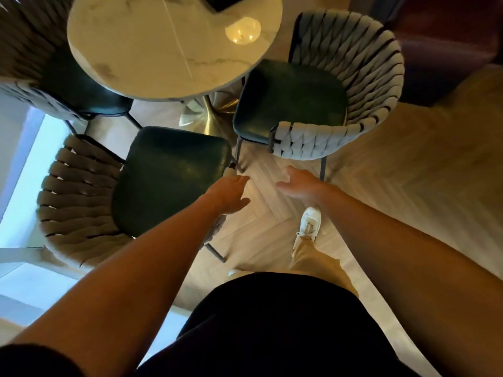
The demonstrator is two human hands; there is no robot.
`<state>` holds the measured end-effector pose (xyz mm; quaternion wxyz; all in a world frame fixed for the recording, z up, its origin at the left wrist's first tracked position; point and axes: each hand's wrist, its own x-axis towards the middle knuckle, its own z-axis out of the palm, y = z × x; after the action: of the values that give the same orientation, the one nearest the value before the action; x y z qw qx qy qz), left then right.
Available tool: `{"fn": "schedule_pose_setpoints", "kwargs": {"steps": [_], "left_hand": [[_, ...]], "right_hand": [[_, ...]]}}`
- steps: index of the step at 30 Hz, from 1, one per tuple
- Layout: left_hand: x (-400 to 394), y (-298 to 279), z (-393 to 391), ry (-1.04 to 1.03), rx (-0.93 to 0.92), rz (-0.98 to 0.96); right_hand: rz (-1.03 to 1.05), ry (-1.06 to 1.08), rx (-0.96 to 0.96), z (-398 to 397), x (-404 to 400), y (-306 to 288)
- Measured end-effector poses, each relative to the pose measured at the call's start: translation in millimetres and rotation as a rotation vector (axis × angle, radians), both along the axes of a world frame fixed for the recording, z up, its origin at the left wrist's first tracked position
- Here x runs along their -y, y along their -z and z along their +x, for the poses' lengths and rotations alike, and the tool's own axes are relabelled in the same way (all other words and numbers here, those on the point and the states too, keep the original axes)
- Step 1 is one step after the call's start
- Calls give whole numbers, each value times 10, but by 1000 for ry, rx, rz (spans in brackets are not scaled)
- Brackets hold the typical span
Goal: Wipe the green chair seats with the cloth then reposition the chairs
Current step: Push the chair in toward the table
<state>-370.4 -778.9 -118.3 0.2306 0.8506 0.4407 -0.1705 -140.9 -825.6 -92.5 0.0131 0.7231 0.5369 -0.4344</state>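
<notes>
Three chairs with dark green seats and woven backs stand around a round marble table (152, 47). The nearest seat (171, 178) is at centre left, and my left hand (231, 194) hovers open by its right front corner, close to the end of its armrest. A second seat (288, 102) is at the upper right; my right hand (296, 183) is open and empty above the floor just below that chair's woven armrest (307, 142). The third seat (81, 96) sits half under the table at the upper left. No cloth is visible.
The table's brass pedestal (206, 115) stands between the chairs. A dark object lies at the table's far edge (226, 2). A dark red seat (449, 44) is at the upper right. My white shoe (309, 224) steps on herringbone wood floor (408, 172).
</notes>
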Motion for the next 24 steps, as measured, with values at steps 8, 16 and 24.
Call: {"fn": "schedule_pose_setpoints", "kwargs": {"steps": [8,16,24], "left_hand": [[-540,107,972,24,-28,-42],[-1142,234,2127,-10,65,45],[-1486,406,2802,80,-20,129]], "right_hand": [[153,-85,36,1006,-509,134],[138,-146,-2,2052,-1273,318],[4,-405,80,2532,-1606,620]]}}
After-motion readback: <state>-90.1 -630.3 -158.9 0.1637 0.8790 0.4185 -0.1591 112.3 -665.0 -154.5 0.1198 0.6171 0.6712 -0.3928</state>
